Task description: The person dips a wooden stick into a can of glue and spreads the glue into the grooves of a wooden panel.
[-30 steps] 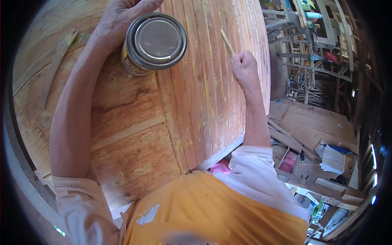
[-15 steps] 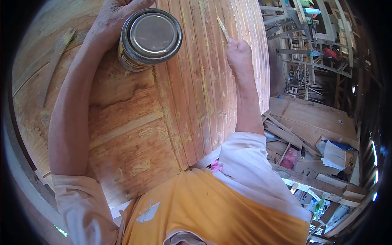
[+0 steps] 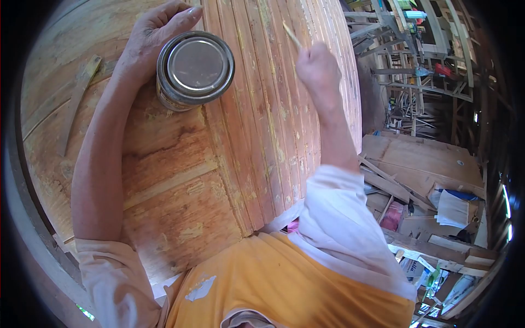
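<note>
Pale and yellow smears mark the grooved wooden panel (image 3: 262, 126) in front of me. A closed round metal can (image 3: 198, 65) stands on it, left of the grooves. Just behind the can is my left hand (image 3: 158, 33), its fingers curled and thumb stretched along them; whatever it may hold is hidden. My right hand (image 3: 319, 68) is a fist around a thin, pale pointed stick (image 3: 292, 34), whose tip points up and left over the grooved boards.
A thin wooden strip (image 3: 76, 109) lies on the panel at the left. Right of the panel are a brown board (image 3: 424, 158), scrap wood, white paper (image 3: 453, 209) and a pink bundle (image 3: 391, 216). Wooden framing fills the upper right.
The can has shifted left in view and slightly down since the last frame. My right hand and the stick have moved up and left compared with one second ago.
</note>
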The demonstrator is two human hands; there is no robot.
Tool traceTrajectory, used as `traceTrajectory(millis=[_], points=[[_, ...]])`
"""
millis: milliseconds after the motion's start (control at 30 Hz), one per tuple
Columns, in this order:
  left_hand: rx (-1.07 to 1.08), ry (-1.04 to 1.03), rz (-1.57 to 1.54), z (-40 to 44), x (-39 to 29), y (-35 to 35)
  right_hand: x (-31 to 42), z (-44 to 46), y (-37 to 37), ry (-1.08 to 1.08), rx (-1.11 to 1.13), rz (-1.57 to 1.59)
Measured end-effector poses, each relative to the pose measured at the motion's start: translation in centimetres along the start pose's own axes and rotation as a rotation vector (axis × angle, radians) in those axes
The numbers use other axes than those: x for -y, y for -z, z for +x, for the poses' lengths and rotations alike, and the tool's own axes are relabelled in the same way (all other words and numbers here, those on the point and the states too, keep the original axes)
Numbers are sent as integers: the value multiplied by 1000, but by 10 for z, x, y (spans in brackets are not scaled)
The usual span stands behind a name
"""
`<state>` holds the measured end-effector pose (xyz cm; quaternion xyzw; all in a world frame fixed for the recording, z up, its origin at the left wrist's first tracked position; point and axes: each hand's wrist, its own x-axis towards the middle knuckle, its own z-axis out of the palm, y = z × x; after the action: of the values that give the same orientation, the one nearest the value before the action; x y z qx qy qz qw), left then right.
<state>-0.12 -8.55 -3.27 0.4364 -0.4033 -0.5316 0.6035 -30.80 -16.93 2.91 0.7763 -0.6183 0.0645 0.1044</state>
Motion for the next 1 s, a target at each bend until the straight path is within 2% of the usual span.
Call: traceTrajectory(millis=[167,233,367,467,567,667,867,1000], points=[[-1,-22,36,-2,0,1,0,-69,18,-121,128,1],[1,-68,128,-1,-4,0,2,-53,12,-95,96,9],[9,-33,57,-4,-8,-2,2,9,-17,6,-16,6],[11,-32,44,-3,-4,-1,12,30,-16,59,5,29],[3,-18,57,-5,-8,-3,2,1,-3,68,59,-7],[-13,-12,103,-6,-12,-4,-4,-24,7,-18,137,-50],[-21,7,78,-7,-13,-5,13,41,-16,70,65,44],[-34,26,61,-9,-18,-8,18,85,-31,35,19,97]])
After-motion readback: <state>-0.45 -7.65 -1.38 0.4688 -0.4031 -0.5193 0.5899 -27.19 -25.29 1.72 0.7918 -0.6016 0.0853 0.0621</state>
